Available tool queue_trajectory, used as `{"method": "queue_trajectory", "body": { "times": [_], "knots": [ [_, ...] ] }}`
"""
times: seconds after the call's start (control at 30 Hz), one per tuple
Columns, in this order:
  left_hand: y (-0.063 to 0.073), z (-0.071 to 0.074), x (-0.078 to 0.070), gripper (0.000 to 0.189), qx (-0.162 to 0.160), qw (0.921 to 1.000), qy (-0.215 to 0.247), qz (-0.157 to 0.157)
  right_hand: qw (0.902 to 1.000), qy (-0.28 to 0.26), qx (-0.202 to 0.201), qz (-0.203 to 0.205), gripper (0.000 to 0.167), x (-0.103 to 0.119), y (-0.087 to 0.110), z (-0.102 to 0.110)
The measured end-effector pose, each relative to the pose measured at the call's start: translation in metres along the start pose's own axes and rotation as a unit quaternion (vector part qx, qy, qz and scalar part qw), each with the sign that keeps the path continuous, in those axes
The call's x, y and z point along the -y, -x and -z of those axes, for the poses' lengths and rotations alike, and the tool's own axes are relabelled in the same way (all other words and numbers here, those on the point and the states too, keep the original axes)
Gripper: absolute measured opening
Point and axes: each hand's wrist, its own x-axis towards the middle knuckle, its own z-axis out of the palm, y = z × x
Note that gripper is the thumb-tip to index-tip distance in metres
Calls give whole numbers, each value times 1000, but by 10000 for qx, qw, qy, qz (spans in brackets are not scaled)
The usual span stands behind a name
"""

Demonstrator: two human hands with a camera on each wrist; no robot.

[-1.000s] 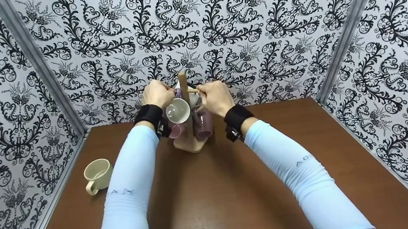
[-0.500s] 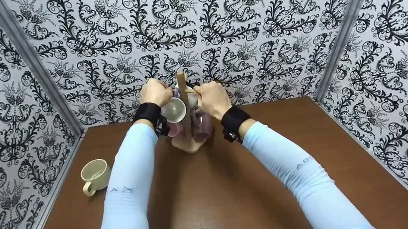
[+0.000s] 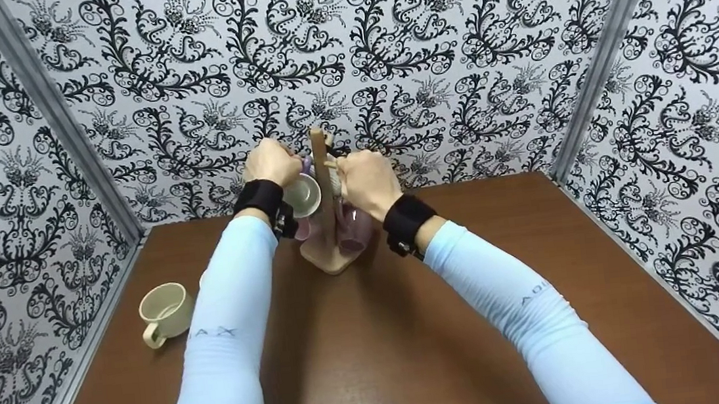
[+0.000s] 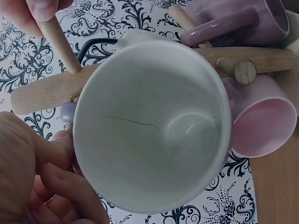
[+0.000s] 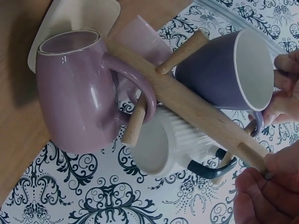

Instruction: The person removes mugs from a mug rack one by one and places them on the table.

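A wooden mug tree stands at the back of the table, hung with several mugs. My left hand pinches the handle of a purple mug, white inside, beside the upper post. I cannot tell whether that handle sits on a peg. My right hand grips an upper peg of the tree. A mauve mug hangs lower on the right by its handle. A white ribbed mug with a dark green handle hangs behind, and a light pink mug hangs below the purple one.
A cream mug stands upright on the brown table at the left, beside my left forearm. Patterned wall panels enclose the table's back and sides, with metal posts at the corners.
My right hand has shifted slightly left toward the post, and less of its peg shows. The left hand still holds the purple mug's handle. The head view has shifted a little.
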Motion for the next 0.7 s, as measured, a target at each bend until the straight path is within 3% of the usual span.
{"method": "queue_trajectory", "body": {
  "times": [0.3, 0.5, 0.7],
  "knots": [
    [-3, 2, -3, 22, 142, 9997, -160, 127, 9999, 86, 130, -23, 42, 10, 1, 1],
    [-5, 3, -5, 28, 143, 9997, -146, 159, 9998, 96, 102, 146, 33, 16, 0, 0],
    [-6, 5, -5, 36, 153, 9994, -200, 228, 9999, -106, 25, 12, 27, 23, 3, -3]
  ]
}}
